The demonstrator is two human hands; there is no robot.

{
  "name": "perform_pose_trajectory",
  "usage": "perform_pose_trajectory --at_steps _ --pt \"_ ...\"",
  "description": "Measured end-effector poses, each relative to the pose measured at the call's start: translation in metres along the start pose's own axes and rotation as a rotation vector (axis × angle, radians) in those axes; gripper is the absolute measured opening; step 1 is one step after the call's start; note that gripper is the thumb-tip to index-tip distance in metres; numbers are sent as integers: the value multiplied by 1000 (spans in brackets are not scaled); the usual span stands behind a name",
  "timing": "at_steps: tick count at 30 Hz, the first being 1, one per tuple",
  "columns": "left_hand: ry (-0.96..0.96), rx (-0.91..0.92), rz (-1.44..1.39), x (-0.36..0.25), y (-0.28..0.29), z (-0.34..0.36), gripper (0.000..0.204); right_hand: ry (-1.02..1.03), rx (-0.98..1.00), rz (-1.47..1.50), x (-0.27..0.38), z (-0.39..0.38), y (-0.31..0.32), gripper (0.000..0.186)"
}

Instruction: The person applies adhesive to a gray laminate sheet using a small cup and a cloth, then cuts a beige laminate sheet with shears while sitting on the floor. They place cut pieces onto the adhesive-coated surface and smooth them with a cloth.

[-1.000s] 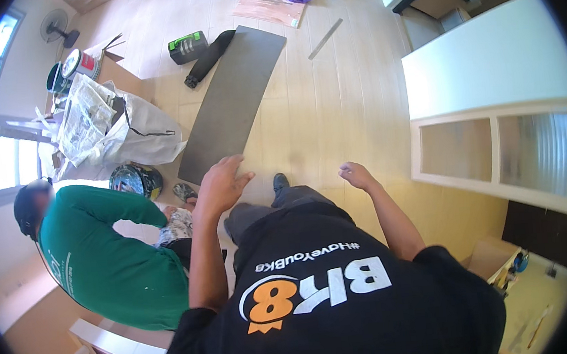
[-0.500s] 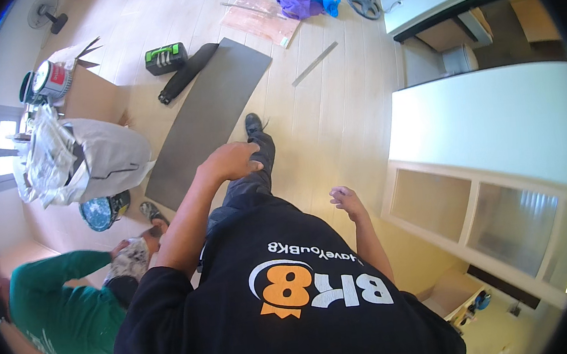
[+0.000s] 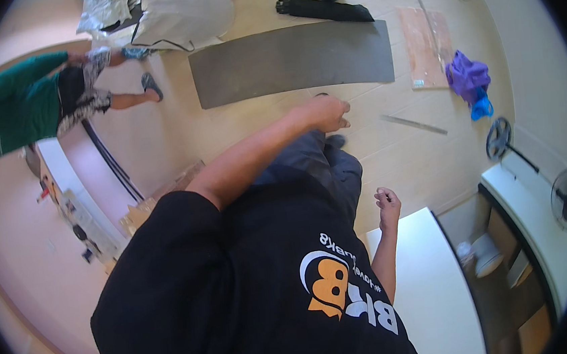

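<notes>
A long grey panel (image 3: 290, 63) lies on the floor (image 3: 407, 163).

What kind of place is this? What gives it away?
Probably a room being fitted out or renovated, hedging a bit: a long grey panel and a thin flat strip lie loose on the floor, with a pinkish sheet nearby.

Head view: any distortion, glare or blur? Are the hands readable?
Head view: black vignette at the corners; the grey panel shows bowed long edges, no harsh glare. Head view: the white top looks bright, with little surface detail. Head view: left hand and right hand have clear outlines, finger detail soft.
</notes>
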State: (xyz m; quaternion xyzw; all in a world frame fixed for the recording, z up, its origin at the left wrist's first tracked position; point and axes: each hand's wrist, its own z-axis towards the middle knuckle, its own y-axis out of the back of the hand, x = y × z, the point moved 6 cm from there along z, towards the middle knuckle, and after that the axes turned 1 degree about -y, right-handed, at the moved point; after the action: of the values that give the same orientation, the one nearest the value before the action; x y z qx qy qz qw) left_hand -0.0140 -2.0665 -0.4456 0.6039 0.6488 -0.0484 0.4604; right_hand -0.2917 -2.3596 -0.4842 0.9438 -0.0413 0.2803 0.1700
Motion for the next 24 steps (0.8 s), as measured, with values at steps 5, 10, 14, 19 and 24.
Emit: perform_pose_trajectory --at_steps 5,10,14,19,24 --pt "237 -55 -241 41 -52 6 44 -10 109 -199 45 86 39 26" --pt "462 -477 -508 74 -126 -41 41 -27 304 -339 64 180 51 24" --pt "757 -475 -894 66 -204 -72 28 62 416 -421 59 262 63 18" --pt "901 -492 -1052 24 -241 -54 28 147 252 -349 51 327 102 22" --pt "817 -431 -1110 10 -241 0 30 12 220 -497 21 346 125 25"
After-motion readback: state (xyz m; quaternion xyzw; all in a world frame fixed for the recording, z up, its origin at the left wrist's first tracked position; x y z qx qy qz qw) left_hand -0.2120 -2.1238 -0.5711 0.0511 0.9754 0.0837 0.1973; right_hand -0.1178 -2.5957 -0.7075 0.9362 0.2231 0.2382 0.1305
